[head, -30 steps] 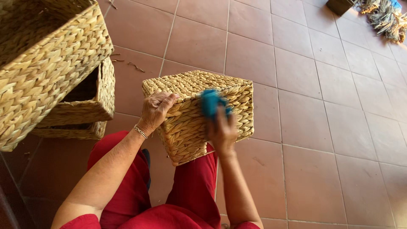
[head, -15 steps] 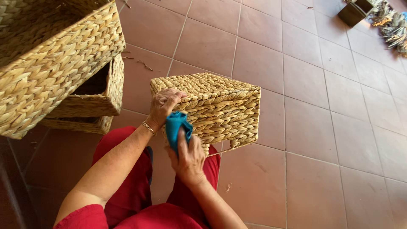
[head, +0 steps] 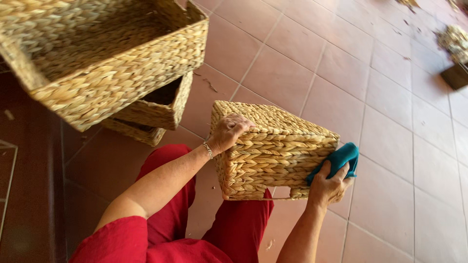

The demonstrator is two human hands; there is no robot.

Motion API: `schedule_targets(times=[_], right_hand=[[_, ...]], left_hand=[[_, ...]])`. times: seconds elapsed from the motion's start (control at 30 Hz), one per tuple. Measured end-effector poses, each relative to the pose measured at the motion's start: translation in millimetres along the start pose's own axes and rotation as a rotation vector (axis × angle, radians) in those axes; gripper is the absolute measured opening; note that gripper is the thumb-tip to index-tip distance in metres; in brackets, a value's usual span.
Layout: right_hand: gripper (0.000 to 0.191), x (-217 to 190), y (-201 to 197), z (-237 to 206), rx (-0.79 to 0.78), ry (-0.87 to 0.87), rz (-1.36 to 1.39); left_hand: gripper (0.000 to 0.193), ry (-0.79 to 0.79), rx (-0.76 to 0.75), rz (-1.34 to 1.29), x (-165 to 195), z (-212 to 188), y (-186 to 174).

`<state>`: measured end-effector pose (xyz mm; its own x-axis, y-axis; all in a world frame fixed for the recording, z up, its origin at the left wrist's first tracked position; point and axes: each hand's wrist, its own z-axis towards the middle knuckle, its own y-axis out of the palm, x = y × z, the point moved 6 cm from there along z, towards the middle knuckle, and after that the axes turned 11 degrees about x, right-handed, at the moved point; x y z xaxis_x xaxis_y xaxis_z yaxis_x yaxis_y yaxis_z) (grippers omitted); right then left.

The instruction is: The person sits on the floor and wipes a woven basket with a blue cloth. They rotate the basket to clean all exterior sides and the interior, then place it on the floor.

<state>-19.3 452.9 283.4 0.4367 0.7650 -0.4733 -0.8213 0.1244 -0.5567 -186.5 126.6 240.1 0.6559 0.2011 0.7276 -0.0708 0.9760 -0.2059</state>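
Observation:
A woven straw basket (head: 273,151) lies upside down over my red-clad knees. My left hand (head: 226,132) grips its near left top corner, fingers curled over the edge. My right hand (head: 329,185) presses a teal cloth (head: 339,158) against the basket's right front corner. A bracelet circles my left wrist.
Several larger woven baskets (head: 112,73) are stacked at the upper left, the smaller ones (head: 156,109) tucked beneath the big one. Terracotta floor tiles (head: 380,97) spread to the right. A dark box (head: 456,75) and straw scraps (head: 453,39) sit at the far upper right.
My right hand has carried the teal cloth from the basket's left front side across to its right corner. The left hand stays on the top corner; the view has shifted.

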Motion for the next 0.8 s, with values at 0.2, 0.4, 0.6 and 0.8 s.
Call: schedule_targets(times=[0.2, 0.4, 0.6, 0.8], right_hand=[[0.06, -124.8, -15.7, -100.3, -0.104, -0.369, 0.139], [0.06, -179.6, -44.6, -169.3, -0.174, -0.65, 0.441], [0.058, -83.1, -17.1, -85.7, -0.041, -0.429, 0.31], [0.061, 18.7, 12.2, -2.6, -0.004, 0.035, 0.041]], left_hand=[[0.047, -0.116, 0.047, -0.133, 15.1, 6.1, -14.5], [0.039, -0.215, -0.002, -0.288, 16.5, 1.6, -21.8], [0.032, 0.149, -0.009, -0.026, 29.8, -2.5, -19.8], [0.035, 0.132, 0.031, -0.049, 32.2, -2.0, -13.4]])
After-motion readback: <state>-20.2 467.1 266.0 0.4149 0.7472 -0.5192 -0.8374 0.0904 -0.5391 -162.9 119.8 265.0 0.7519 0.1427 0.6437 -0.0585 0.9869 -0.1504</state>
